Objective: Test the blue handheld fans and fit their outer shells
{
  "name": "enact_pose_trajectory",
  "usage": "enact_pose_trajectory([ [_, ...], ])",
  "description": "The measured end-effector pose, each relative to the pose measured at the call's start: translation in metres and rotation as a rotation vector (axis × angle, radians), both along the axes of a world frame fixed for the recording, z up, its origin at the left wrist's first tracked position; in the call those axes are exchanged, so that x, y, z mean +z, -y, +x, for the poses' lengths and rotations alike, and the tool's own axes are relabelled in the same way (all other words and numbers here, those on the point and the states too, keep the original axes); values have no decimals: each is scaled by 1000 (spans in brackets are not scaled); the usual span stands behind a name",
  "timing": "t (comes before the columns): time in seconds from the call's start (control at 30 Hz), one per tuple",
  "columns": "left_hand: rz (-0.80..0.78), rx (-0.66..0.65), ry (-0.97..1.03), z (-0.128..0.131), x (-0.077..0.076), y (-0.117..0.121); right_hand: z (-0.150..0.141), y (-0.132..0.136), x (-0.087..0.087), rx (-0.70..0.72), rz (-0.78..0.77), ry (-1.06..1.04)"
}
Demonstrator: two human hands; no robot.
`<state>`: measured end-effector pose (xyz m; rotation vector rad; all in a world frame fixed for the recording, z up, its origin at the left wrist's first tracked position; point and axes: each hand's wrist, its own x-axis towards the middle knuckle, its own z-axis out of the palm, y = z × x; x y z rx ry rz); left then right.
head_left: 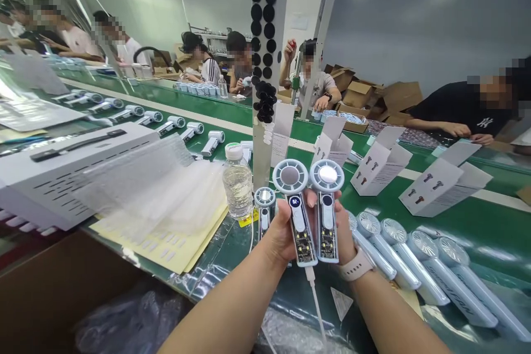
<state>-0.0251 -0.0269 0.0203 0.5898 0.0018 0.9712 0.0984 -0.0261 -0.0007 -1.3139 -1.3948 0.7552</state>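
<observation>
My left hand (279, 235) is closed around a light blue handheld fan (299, 227), its thumb along the side. That fan's small round display is lit and seems to read 82. A white charging cable (314, 293) runs into the bottom of its handle. Close beside it, my right hand (345, 232) grips a second handheld fan (327, 215), whose display is dark. Both fans stand nearly upright, with clear fronts showing circuit boards. Another fan (264, 210) is behind my left hand. To the right of my right wrist, several fans (423, 265) lie in a row.
A water bottle (238, 182) stands left of a metal post (262, 149). Bubble wrap sheets (157, 199) lie beside a grey metal case (70, 171). Open white boxes (379, 163) and more fans (168, 124) sit on the green belt. Several people work across the line.
</observation>
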Motion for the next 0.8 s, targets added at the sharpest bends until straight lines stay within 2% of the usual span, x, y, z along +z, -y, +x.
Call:
enact_pose_trajectory([
  [0.1, 38, -76, -23, 0, 0, 3, 28, 10, 19, -221, 80, 5],
  [0.2, 64, -99, -55, 3, -1, 4, 58, 26, 37, -416, 190, -24],
  [0.3, 48, -159, -132, 11, -8, 5, 81, 41, 52, -433, 343, -14],
  [0.4, -10, -265, -290, 22, -20, 11, 94, 49, 58, -248, 394, 151],
  [0.47, -42, -332, -401, 30, -29, 18, 99, 49, 56, -65, 299, 242],
  [0.53, -50, -424, -462, 35, -34, 24, 103, 47, 50, 117, 147, 158],
  [0.6, -48, -518, -487, 37, -38, 28, 108, 45, 43, 275, -18, -23],
  [0.67, -46, -564, -499, 37, -40, 30, 113, 45, 40, 407, -153, -124],
  [0.8, -67, -608, -548, 36, -43, 32, 118, 46, 43, 620, -256, 33],
])
